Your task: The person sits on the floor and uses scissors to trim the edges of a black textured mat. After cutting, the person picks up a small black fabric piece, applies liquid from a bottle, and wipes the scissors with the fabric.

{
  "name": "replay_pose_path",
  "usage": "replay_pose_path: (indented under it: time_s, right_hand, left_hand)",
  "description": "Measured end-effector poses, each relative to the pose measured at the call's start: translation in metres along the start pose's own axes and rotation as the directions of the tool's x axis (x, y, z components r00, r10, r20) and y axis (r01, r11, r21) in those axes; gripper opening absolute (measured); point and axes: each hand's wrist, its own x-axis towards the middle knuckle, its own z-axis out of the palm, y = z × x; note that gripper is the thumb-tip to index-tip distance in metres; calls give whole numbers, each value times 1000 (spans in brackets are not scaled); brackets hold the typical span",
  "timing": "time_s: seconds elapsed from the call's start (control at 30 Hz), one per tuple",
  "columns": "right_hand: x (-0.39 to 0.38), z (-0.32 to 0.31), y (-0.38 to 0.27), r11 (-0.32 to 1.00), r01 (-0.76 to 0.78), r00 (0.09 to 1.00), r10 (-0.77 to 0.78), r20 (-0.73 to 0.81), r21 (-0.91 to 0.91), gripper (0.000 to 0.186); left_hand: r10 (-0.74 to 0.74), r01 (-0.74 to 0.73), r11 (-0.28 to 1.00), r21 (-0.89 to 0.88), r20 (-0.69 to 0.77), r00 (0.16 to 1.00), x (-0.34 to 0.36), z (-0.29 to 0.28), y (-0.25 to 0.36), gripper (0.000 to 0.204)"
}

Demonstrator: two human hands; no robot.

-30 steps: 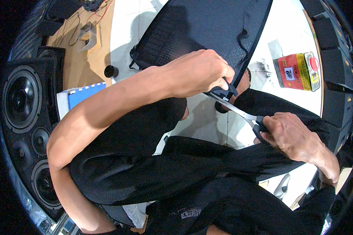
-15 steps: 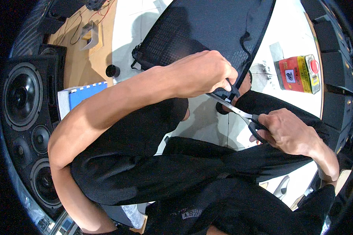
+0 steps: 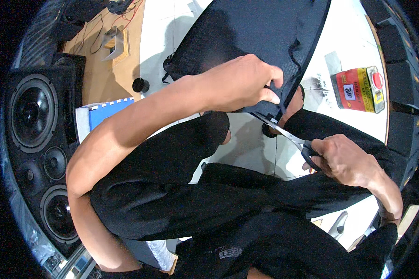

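A large black mesh fabric panel (image 3: 237, 32) lies on the floor ahead of me. My left hand (image 3: 246, 81) is at its near corner, thumb and forefinger curled around a short black strip (image 3: 278, 102). My right hand (image 3: 340, 160) grips scissors (image 3: 291, 139) by their black handles, with the long silver blades reaching up-left to that corner. The blade tips lie close under my left fingertips, partly against dark cloth. My bare foot (image 3: 293, 111) shows just behind the blades, and my black-trousered legs (image 3: 172, 209) are crossed below.
A speaker cabinet (image 3: 37, 111) stands at the left, beside a blue box (image 3: 100, 114) and a wooden board (image 3: 86, 60) with wires and a plastic container (image 3: 111, 44). A black cylinder (image 3: 139, 85) sits near the board. A red-and-yellow can (image 3: 356, 90) is right; dark boxes (image 3: 398, 83) line that side.
My left hand has risen slightly, its forefinger and thumb now further apart around the black strip. The scissors and my right hand have barely moved; the whole view has shifted slightly rightward.
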Motion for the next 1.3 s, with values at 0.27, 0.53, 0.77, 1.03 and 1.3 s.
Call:
replay_pose_path:
  time_s: [0.27,0.53,0.77,1.03,1.3]
  right_hand:
    - [-2,-3,0,993,48,999,-45,23,-108,25]
    - [-1,-5,-1,990,66,998,-65,15,-121,25]
    - [4,0,0,993,84,995,-88,-49,-88,20]
    - [10,-6,-5,998,67,997,-67,-34,-11,21]
    - [22,-6,-7,992,127,991,-127,-45,-2,19]
  left_hand:
    - [-87,-6,942,336,260,962,-22,-39,13,66]
    - [10,-86,965,247,292,956,-25,-23,2,21]
    - [-130,105,984,142,181,975,-17,-22,1,14]
    - [-129,110,987,115,178,975,-15,-19,-3,14]
    - [-143,130,988,80,176,974,-17,-14,-5,13]
